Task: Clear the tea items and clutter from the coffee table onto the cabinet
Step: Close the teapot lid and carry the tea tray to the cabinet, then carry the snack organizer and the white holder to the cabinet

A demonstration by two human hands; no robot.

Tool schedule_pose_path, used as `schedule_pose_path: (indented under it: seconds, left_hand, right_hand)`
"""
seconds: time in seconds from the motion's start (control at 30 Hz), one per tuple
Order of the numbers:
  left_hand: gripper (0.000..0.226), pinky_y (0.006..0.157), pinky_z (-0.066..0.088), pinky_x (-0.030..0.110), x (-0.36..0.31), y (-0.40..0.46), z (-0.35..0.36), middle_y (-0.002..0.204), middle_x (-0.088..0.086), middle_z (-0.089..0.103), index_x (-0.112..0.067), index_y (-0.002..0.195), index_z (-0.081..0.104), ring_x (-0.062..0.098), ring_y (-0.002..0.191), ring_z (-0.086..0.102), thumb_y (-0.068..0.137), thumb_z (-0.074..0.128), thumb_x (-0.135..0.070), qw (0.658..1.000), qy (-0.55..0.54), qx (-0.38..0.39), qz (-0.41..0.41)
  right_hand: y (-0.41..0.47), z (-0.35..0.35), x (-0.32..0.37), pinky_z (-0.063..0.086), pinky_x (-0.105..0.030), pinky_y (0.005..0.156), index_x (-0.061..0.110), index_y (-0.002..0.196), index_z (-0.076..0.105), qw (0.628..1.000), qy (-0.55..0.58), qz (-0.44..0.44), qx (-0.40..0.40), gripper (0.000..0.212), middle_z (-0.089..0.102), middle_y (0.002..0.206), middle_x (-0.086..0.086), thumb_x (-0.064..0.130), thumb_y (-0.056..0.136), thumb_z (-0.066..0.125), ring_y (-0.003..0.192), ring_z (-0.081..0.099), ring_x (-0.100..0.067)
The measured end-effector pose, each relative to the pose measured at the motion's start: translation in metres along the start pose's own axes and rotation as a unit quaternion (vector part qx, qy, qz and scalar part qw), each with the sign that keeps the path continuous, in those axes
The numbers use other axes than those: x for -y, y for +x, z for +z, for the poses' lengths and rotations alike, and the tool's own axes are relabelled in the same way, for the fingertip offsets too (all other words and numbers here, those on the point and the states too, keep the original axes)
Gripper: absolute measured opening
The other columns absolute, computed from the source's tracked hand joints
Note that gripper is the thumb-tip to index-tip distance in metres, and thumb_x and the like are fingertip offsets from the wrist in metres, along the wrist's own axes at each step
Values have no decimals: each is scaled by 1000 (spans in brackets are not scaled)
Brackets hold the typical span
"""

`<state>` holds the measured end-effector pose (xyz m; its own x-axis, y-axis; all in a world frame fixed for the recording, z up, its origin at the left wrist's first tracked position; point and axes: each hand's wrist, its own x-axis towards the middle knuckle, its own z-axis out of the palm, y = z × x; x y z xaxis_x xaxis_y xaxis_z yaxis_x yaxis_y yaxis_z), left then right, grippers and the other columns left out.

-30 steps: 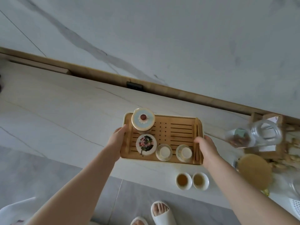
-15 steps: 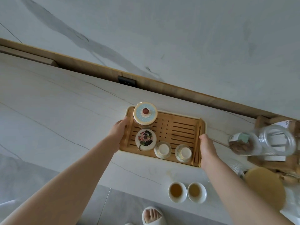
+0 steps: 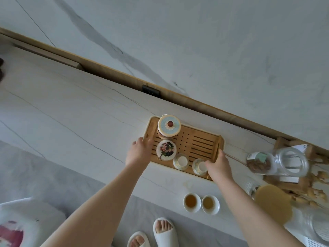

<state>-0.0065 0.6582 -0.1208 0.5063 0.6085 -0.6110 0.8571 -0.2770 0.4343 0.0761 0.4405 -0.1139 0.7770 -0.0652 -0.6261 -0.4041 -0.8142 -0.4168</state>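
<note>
On the white marble cabinet top (image 3: 71,111), the left hand (image 3: 138,152) grips the left end rim of the bamboo tea tray (image 3: 197,143), fingers curled over the edge. The tray lies flat on the cabinet top, close to the back edge, with its near long side well in from the front edge. On its left part stand a lidded pot with a pale blue top (image 3: 169,126) at the back and a flowered lidded cup (image 3: 166,149) just in front of it; along the tray's near side sit two small white cups (image 3: 181,161). The right hand (image 3: 218,163) is at the tray's right end, fingers bent over the near right corner beside the second small cup; whether it is gripping the rim or only touching it I cannot tell. Near the front edge, apart from the tray, stand two cups of tea (image 3: 201,204). At the right end lie glass jars (image 3: 277,161) and a round yellow lid (image 3: 272,202). The tray looks delivered, so this part of the task seems done; the coffee table is out of view, so what remains there cannot be judged.
</note>
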Motion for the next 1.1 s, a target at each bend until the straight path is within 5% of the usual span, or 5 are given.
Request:
schedule_pose_path:
  seconds: [0.17,0.4,0.53,0.63,1.1]
  left_hand:
    - [41,66,45,30,13,-63,-26,122,1,59,-23,126,50,21,99,61,96,37,-46,996,90,22,19]
    - [46,74,43,26,34,-149,-97,121,-8,63,-29,126,54,16,106,61,92,38,-56,996,78,32,-19]
    - [41,62,40,23,61,-198,-133,110,-10,67,-32,112,62,11,84,58,88,40,-57,997,63,-1,-45]
    - [41,70,44,26,83,-233,-155,111,-10,67,-33,113,62,13,96,62,87,43,-58,996,49,-27,-76]
    - [40,81,54,35,192,-369,-232,104,-4,70,-23,99,67,20,95,64,88,44,-53,961,-117,-122,-219]
  right_hand:
    - [-63,-8,28,41,-39,102,15,144,30,966,-196,-167,33,58,45,144,-7,22,92,53,131,43,-26]
    - [-158,-5,74,46,-36,88,12,126,51,912,-276,-295,77,36,61,120,-9,24,92,46,111,54,-27]
    - [-210,2,98,44,-34,91,13,129,45,847,-345,-391,105,37,59,125,-8,23,94,42,112,55,-25]
    - [-250,9,115,41,-37,96,13,130,44,787,-392,-452,149,38,57,127,-7,26,95,41,114,53,-26]
    - [-398,55,179,38,-35,97,19,132,44,612,-502,-562,240,41,58,128,-7,35,95,43,119,53,-25]
